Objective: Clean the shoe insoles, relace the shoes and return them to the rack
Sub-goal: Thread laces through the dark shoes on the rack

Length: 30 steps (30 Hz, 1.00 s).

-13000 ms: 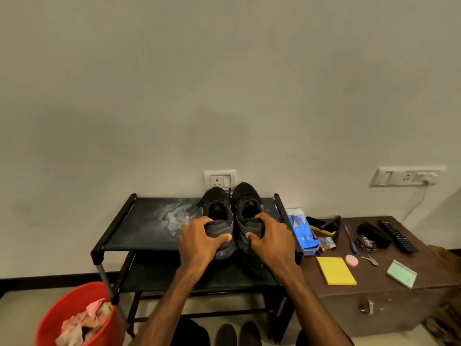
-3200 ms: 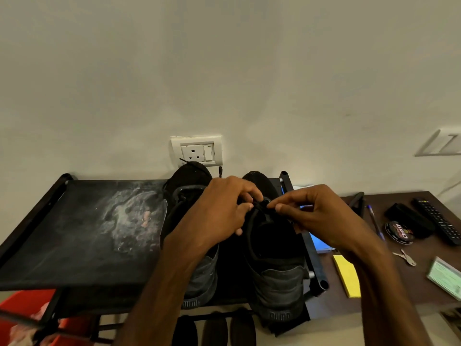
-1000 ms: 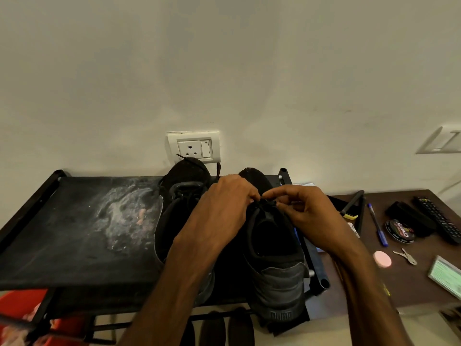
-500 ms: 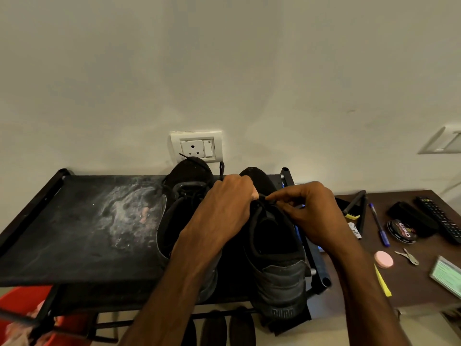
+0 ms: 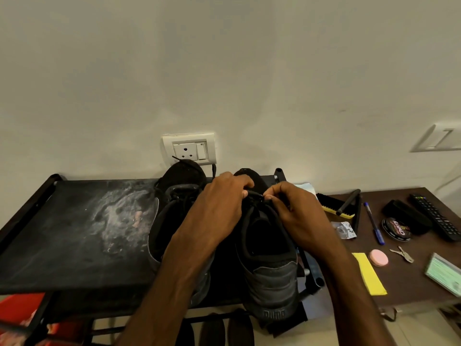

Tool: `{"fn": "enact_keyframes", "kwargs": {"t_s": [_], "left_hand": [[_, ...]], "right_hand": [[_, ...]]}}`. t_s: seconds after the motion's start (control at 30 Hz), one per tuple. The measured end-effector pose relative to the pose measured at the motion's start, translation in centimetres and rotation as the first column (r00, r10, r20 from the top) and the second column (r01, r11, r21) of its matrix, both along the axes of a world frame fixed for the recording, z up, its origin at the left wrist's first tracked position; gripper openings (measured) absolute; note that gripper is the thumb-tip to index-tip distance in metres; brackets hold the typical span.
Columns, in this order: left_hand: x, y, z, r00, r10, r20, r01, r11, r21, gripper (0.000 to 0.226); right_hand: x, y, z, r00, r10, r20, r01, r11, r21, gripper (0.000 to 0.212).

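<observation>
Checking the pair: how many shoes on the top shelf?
2: the left shoe, partly behind the left hand, and the right shoe beside it, its lace pinched by the right hand. Dark shapes below may be more.

- The right shoe (image 5: 272, 275), black with a grey heel panel and raised lettering on the back of the sole, is standing upright on the rack's top shelf. Its toe is pointing at the wall and its heel is hanging over the front edge.
- The left shoe (image 5: 180, 177), also black, is sitting just beside it and facing the same way, partly hidden by a forearm. A loose lace end (image 5: 213, 169) is sticking up by its toe.
- The lace (image 5: 254, 194) at the right shoe's throat is being pinched between the left hand (image 5: 219, 206) and the right hand (image 5: 296, 216).
- The rack (image 5: 62, 245), a black frame with a dark fabric shelf, is carrying a whitish dusty smear left of the shoes.
</observation>
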<state>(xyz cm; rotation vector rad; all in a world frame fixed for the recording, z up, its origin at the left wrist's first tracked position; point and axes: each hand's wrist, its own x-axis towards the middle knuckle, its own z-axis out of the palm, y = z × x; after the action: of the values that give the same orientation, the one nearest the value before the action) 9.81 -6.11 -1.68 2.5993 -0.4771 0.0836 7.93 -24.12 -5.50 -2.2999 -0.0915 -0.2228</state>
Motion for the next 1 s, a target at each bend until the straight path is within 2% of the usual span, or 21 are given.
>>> {"fn": "enact_keyframes", "kwargs": {"t_s": [0.1,0.23,0.33,0.43,0.53,0.63,0.7,0.77,0.87,0.93,1.0], "left_hand": [[0.2,-0.2,0.3,1.000,0.013,0.014,-0.013,1.000,0.016,0.024],[1.2,-0.3,0.9,0.996,-0.012,-0.093,0.017,0.999,0.051,0.025],[1.5,-0.5,0.2,0.999,0.031,-0.039,-0.030,0.999,0.018,0.018],[1.4,-0.7,-0.3,0.998,0.070,0.004,-0.070,0.995,0.073,0.014],[1.0,-0.2,-0.4,0.985,0.041,0.169,-0.053,0.996,0.071,0.013],[0.6,0.1,-0.2,0.979,0.016,0.201,-0.029,0.997,0.065,0.013],[0.7,-0.1,0.2,0.986,0.014,0.166,-0.025,0.998,0.065,0.015],[1.0,-0.4,0.7,0.998,0.019,0.059,-0.023,0.996,0.083,0.020],[1.0,-0.2,0.7,0.999,0.034,0.014,-0.034,0.999,-0.005,0.020],[0.5,0.4,0.8,0.999,0.051,0.005,-0.050,0.995,-0.092,0.017],[0.1,1.2,1.0,0.998,0.043,-0.043,-0.051,0.979,-0.196,0.017]], "right_hand": [[0.0,-0.2,-0.1,1.000,0.017,0.014,-0.016,1.000,-0.005,0.008],[0.0,-0.5,-0.3,0.999,0.040,0.032,-0.041,0.999,0.012,0.007],[0.0,-0.5,-0.4,0.998,0.048,0.050,-0.049,0.999,0.022,0.008],[0.2,-0.5,-0.4,0.998,0.041,0.046,-0.044,0.997,0.057,0.009],[0.7,-0.5,-0.3,1.000,0.021,0.014,-0.022,0.995,0.095,0.011],[1.1,-0.3,-0.1,0.999,0.032,0.011,-0.033,0.995,0.091,0.020],[1.1,-0.2,-0.1,0.999,0.053,0.005,-0.053,0.997,0.063,0.020],[1.2,-0.3,-0.1,0.999,0.051,-0.004,-0.050,0.997,0.062,0.019],[1.3,-0.3,-0.1,0.998,0.057,-0.014,-0.056,0.994,0.092,0.017],[0.9,-0.4,0.3,0.996,0.068,-0.060,-0.059,0.988,0.145,0.021],[0.1,-0.7,1.7,0.984,0.092,-0.151,-0.045,0.957,0.287,0.028]]}}
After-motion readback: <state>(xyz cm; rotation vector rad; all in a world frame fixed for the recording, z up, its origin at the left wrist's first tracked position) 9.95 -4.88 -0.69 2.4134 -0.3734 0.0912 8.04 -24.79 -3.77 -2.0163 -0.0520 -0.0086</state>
